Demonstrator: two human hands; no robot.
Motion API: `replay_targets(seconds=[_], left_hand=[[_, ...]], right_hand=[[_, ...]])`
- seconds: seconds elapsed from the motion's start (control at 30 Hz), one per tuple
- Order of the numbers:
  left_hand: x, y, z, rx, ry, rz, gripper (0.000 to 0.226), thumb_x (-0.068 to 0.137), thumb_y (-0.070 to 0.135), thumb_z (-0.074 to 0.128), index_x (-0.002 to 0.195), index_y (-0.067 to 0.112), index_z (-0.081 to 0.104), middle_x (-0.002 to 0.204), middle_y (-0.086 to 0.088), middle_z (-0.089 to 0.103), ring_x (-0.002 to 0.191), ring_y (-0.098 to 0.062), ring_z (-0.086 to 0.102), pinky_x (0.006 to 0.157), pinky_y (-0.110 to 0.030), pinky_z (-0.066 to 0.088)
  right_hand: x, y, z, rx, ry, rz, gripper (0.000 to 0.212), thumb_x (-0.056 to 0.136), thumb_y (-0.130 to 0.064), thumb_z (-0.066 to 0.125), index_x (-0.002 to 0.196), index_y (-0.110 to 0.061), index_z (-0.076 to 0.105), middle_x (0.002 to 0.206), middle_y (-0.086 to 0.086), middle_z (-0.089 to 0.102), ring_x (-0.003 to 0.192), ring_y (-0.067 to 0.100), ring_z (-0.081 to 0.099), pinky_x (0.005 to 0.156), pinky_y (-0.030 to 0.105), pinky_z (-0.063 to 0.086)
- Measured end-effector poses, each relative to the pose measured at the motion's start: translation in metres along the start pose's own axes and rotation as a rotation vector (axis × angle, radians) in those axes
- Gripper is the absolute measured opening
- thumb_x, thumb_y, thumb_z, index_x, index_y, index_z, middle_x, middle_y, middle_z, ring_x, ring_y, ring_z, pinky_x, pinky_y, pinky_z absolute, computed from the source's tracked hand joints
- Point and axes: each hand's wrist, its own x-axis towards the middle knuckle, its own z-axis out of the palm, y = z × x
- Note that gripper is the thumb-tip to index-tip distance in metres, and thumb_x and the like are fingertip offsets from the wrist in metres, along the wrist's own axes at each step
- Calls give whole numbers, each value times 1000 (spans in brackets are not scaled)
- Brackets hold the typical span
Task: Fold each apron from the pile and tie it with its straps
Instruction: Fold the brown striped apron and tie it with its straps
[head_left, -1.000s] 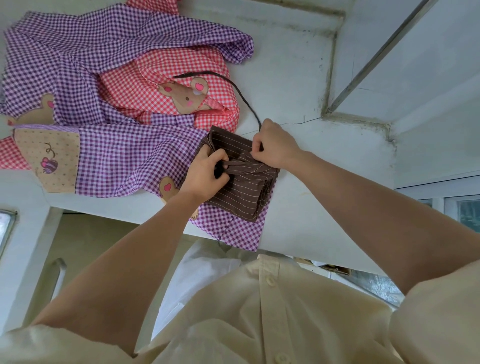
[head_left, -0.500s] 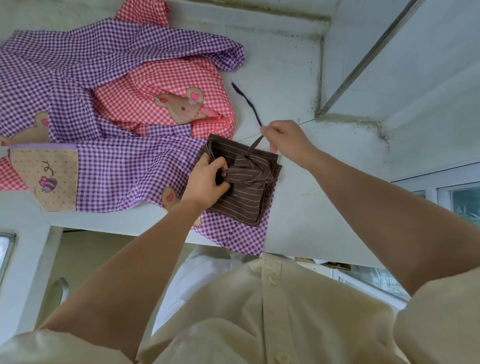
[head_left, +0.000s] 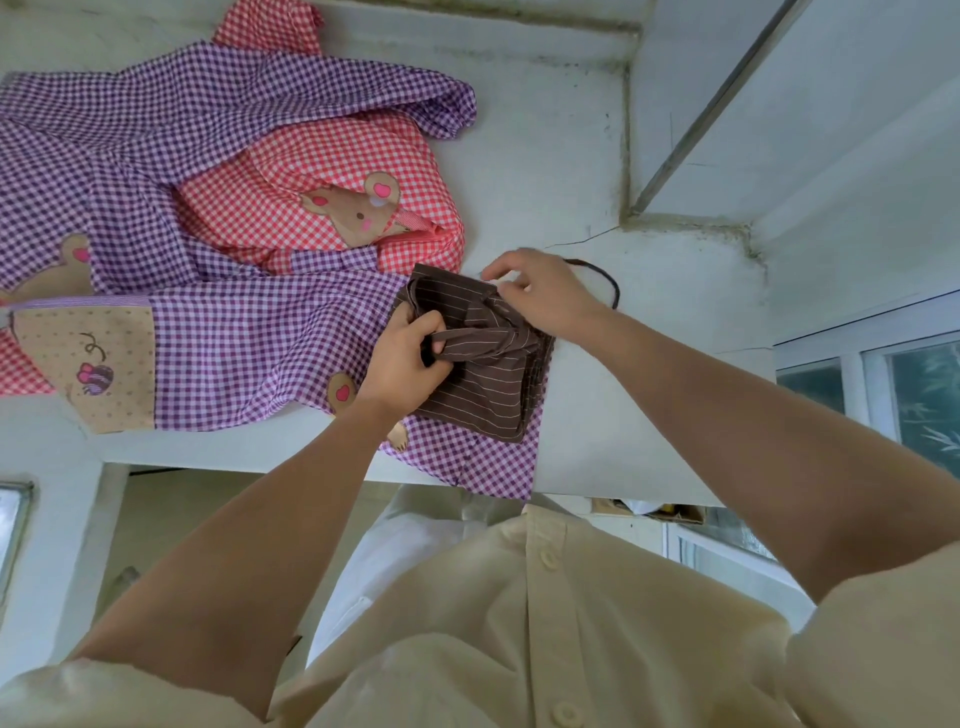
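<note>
Brown apron (head_left: 478, 384) apparently near counter (head_left: 530, 171) edge.

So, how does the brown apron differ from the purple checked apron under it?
The brown apron has thin pale stripes; the purple checked apron has bear patches. The brown apron is folded into a small bundle; the purple one lies spread out. The left hand and right hand grip the brown one; neither grips the purple. Both lie on the white counter.
</note>
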Motion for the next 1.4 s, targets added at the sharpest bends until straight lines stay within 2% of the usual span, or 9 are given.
replay_targets(seconds=[0.17,0.27,0.47,0.6,0.8,0.93,1.1,1.27,1.4], left_hand=[[-4,-4,-3,-23,2,37,28,78,2,69,75,16,45,99,-4,46,89,-18,47,75,-14,36],[-5,-5,-3,-27,24,47,28,77,1,70,75,17,46,97,-4,46,87,-17,46,74,-13,35],[-9,-8,-5,15,35,93,26,80,3,68,80,16,45,98,-8,47,85,-17,46,72,-22,41],[-11,-8,-5,1,59,114,25,83,4,66,83,17,45,97,-9,47,83,-19,47,73,-24,43],[-12,-7,-6,-19,66,110,26,83,3,65,82,17,43,94,-7,46,81,-19,46,70,-15,36],[-11,-6,-6,-49,50,81,23,82,4,64,80,14,44,93,-7,48,81,-19,47,71,-18,38],[-9,-2,-12,-219,-31,-102,10,83,26,43,76,20,48,90,-4,50,83,-18,47,77,-31,41],[-2,9,-21,-393,-102,-349,58,86,64,51,80,8,65,89,-5,71,91,-24,66,90,-42,50],[-1,12,-18,-316,-112,-279,16,88,19,65,75,12,62,79,-5,66,77,-14,61,84,-40,52]], right_hand=[[1,-7,10,-136,-247,6,34,96,-7,48,127,-16,62,86,-7,59,72,3,50,70,20,40],[5,-10,9,-186,-340,-35,29,94,-5,50,110,-14,72,69,-8,53,58,6,44,58,21,35],[3,-16,8,-141,-310,67,22,100,-21,44,107,-13,64,81,-10,54,70,6,49,62,21,36],[8,-19,7,-226,-477,228,28,96,-39,52,93,-13,62,91,1,61,83,17,56,73,29,41],[5,-23,-4,188,-460,424,20,90,-24,45,77,-15,56,69,-1,62,63,15,54,63,26,41],[2,-20,-11,312,-591,396,10,92,-13,50,89,-10,59,83,7,62,76,19,52,63,26,39],[-4,-18,-5,432,-492,367,19,97,-21,57,109,-8,62,100,11,66,91,22,61,85,33,51],[-8,-19,6,469,-494,344,19,91,-5,61,110,-8,61,104,16,68,92,24,67,90,37,56],[-13,-21,13,475,-434,292,14,92,1,55,97,-11,60,85,6,65,74,13,64,68,22,54]])
